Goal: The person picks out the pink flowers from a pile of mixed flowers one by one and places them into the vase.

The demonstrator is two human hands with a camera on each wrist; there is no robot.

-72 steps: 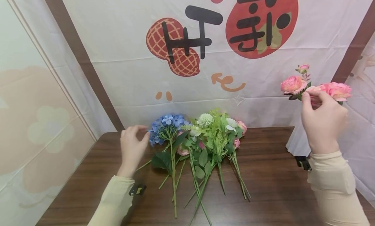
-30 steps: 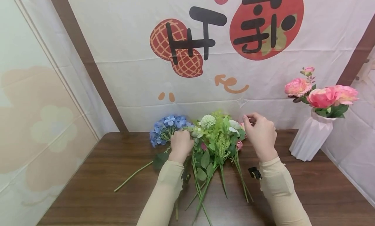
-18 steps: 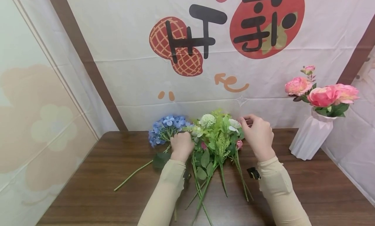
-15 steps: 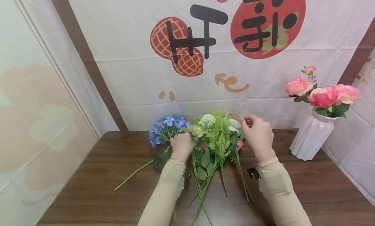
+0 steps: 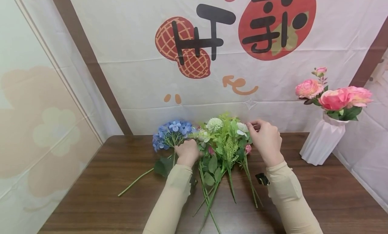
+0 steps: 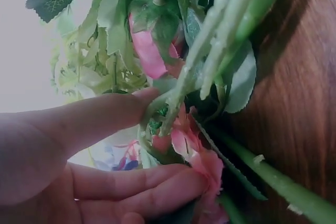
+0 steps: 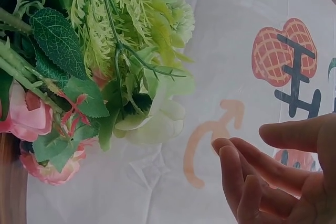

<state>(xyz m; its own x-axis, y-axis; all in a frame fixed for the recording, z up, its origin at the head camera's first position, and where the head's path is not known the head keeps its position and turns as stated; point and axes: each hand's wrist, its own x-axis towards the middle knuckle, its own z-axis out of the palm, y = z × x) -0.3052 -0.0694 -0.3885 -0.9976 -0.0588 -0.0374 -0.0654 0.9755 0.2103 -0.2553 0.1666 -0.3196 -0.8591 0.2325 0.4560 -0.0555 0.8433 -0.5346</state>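
My left hand (image 5: 188,151) is in among the artificial flowers, beside the blue hydrangea (image 5: 171,133). In the left wrist view, its thumb and fingers stand apart around green stems and a pink flower (image 6: 197,150); the thumb touches a stem and the fingertips are partly behind pink petals. My right hand (image 5: 266,139) hovers at the bunch's right end, near a white flower (image 5: 241,129). In the right wrist view its fingers (image 7: 252,156) are loosely bent, with a gap to the thumb and nothing held. Green sprays (image 5: 228,149) and a pale pompom flower (image 5: 215,125) lie between the hands.
A white pleated vase (image 5: 322,139) with pink roses (image 5: 334,99) stands at the table's right. Loose stems (image 5: 209,207) point toward the front of the brown wooden table (image 5: 100,200). A printed cloth (image 5: 136,82) hangs directly behind.
My right hand left the pink roses, now in the vase, and came to the bunch. My left hand moved right into the flowers. Lately the hydrangea shifted slightly left; the right hand barely moved.
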